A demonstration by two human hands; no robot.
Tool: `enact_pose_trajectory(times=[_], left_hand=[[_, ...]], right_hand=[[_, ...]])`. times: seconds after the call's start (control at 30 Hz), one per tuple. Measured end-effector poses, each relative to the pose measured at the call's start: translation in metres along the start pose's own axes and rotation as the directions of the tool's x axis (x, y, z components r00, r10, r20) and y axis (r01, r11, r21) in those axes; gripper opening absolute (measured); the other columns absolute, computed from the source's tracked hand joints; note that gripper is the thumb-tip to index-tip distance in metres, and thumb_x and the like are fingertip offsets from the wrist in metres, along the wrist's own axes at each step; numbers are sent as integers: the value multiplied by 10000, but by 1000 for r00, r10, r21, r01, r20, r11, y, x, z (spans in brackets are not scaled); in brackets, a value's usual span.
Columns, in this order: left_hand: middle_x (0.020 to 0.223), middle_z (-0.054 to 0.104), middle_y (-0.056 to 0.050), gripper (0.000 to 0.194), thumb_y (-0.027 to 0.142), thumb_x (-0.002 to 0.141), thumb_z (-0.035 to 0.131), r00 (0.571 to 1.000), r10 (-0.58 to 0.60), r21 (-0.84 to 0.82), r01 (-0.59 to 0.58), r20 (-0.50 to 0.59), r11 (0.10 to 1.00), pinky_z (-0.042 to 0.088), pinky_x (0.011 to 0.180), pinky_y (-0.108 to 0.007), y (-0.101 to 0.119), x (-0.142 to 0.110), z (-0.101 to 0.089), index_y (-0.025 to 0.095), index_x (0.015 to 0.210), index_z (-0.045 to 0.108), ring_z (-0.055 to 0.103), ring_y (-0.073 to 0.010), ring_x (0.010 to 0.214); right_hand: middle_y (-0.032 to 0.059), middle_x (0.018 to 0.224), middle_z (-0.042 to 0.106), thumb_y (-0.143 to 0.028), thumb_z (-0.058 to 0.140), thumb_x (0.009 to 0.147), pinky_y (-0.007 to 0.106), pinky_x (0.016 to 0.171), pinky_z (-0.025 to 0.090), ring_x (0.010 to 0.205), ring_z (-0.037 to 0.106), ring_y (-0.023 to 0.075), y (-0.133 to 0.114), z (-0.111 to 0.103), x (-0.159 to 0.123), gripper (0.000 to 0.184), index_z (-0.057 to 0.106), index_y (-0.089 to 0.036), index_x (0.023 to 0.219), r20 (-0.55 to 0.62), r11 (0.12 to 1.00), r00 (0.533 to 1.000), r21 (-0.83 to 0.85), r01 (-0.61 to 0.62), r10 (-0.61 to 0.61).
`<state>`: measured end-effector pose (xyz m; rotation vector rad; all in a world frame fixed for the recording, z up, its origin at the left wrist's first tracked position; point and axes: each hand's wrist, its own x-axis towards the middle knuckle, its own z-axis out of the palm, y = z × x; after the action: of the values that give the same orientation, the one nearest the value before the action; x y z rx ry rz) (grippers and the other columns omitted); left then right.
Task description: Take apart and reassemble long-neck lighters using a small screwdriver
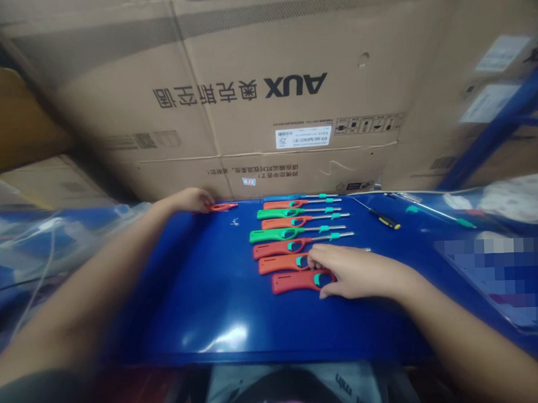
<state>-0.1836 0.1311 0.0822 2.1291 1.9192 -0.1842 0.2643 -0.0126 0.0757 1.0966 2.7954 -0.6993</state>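
Observation:
On the blue table lies a column of long-necked gas lighters in red, orange, green and blue, with turquoise triggers. The nearest is a red lighter; my right hand is closed round its front end, hiding its neck. Just beyond it are an orange lighter, partly behind my fingers, and another red lighter. Far to the left, my left hand has its fingers curled on the end of a small orange-red piece, whose kind I cannot make out.
A large cardboard box stands like a wall behind the blue table. A black and yellow screwdriver lies right of the lighters. Clear plastic bags are at the left; a blurred flat object lies at the right.

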Motion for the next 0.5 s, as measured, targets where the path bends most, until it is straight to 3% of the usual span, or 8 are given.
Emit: enact_pose_trajectory(times=[0.2,0.5], left_hand=[[1192,726,-74,584,490,715,668,999,27,22,-27,24,999,508,905,-283,4,0,0,198,1220,694,670,-247,1068],[1125,752,-56,597,612,733,626,1000,21,59,-21,2,998,480,838,-269,19,-8,-4,217,1168,729,676,-254,1016]], right_hand=[[29,1036,625,-312,831,743,271,668,399,900,596,206,-1,-1,1,373,552,-214,970,9,1000,1000,26,-14,14],[34,1052,625,-307,831,739,277,683,407,895,589,205,-1,-1,2,375,561,-208,980,12,999,1000,45,-17,16]])
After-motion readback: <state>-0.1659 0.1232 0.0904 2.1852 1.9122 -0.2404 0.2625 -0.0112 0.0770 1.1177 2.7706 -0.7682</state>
